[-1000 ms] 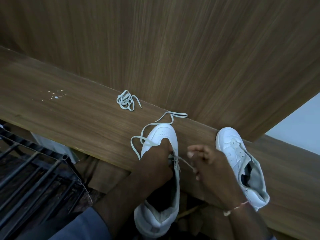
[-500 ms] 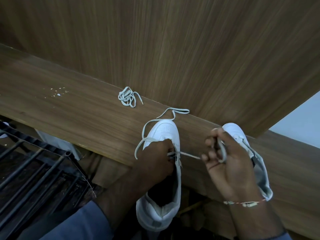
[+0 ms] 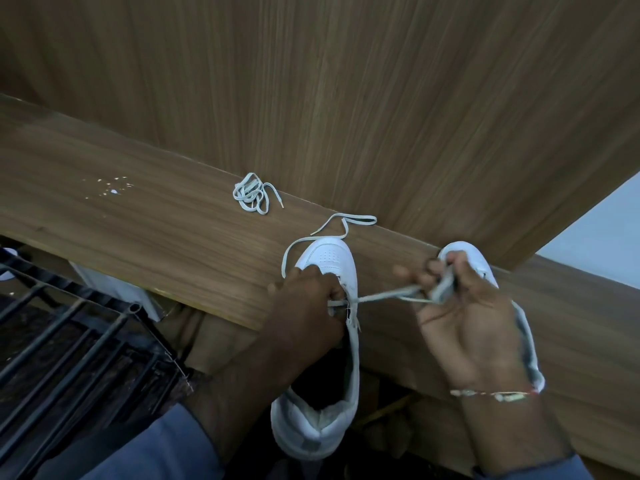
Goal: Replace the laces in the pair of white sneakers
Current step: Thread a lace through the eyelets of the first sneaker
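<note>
A long wooden surface (image 3: 138,216) is seen running across the view, backed by an upright wooden panel (image 3: 346,91). A spare lace (image 3: 252,195) is left bunched in a small tangle on the surface beside the panel, well apart from some white specks (image 3: 111,187) scattered further left. A black metal rack (image 3: 69,344) is seen below the surface's near edge on the left. Much of the second sneaker (image 3: 475,255) is hidden by the right hand (image 3: 467,323), so only its toe and one side are shown.

The sneaker (image 3: 329,256) being worked on is white, with a grid of small holes punched in the toe and a grey lining at the heel. Its toe is set on the surface, while its heel hangs off the near edge. It is gripped at the eyelets by the left hand (image 3: 308,306), whose fingers are curled over the upper. A pale flat lace (image 3: 381,295) is drawn taut from the eyelets to the right hand, where it is pinched between thumb and fingertips. Its other end is left looping loosely past the toe. A thin bracelet (image 3: 495,395) is worn on the right wrist.
</note>
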